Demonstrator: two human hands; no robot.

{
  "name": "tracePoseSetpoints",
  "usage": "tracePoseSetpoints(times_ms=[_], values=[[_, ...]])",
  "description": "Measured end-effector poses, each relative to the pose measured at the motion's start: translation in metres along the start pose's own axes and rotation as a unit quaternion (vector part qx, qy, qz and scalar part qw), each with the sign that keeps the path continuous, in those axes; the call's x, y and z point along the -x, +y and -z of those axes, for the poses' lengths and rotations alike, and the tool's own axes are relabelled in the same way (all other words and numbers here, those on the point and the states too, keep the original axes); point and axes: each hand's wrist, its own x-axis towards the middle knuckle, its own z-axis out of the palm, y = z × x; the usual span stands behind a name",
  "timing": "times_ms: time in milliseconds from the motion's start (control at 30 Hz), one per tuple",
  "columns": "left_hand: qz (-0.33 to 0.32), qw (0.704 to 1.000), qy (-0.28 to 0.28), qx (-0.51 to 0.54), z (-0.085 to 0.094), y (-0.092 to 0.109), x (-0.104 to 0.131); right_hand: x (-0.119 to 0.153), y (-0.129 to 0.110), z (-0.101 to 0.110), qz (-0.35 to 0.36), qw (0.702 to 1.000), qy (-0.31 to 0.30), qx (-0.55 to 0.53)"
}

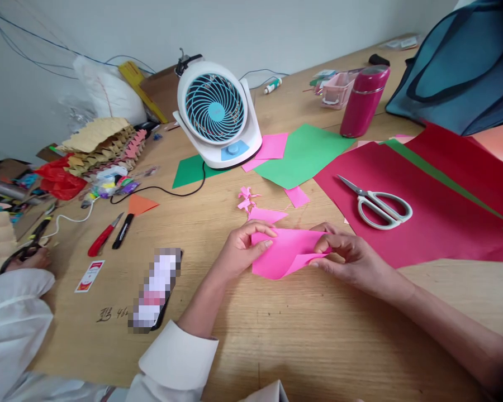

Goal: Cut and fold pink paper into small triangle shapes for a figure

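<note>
A sheet of pink paper (283, 248) is held just above the wooden table between my two hands. My left hand (243, 248) grips its left side, thumb on top and fingers behind. At the right end, my right hand (347, 257) pinches a corner that curls up toward the middle of the sheet. Just beyond lie a pink paper piece (268, 214), small pink paper cuttings (245, 198) and a little pink square (297, 196). White-handled scissors (379, 207) rest on dark red paper (373, 167) to the right.
A white and blue fan (218, 111) stands behind green paper (305, 153). A magenta flask (364, 100) and blue bag (456, 67) are at back right. Leftward lie a phone (157, 290), a red-handled knife (104, 235) and a black cutter (123, 231). Another person's hand (36, 259) holds black scissors (25, 251).
</note>
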Motion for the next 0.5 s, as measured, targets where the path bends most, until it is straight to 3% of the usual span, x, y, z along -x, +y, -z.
tracePoseSetpoints(times_ms=[200,367,500], values=[[-0.046,0.983,-0.057,-0.167,-0.003,0.024,0.0,0.004,0.003,-0.008,0.022,0.998,0.013,0.061],[-0.065,0.974,-0.094,-0.195,-0.014,0.043,-0.003,0.006,-0.003,-0.01,0.019,0.995,0.019,0.096],[-0.052,0.973,-0.094,-0.205,-0.02,0.046,-0.003,0.006,-0.006,-0.01,0.007,0.994,0.038,0.101]])
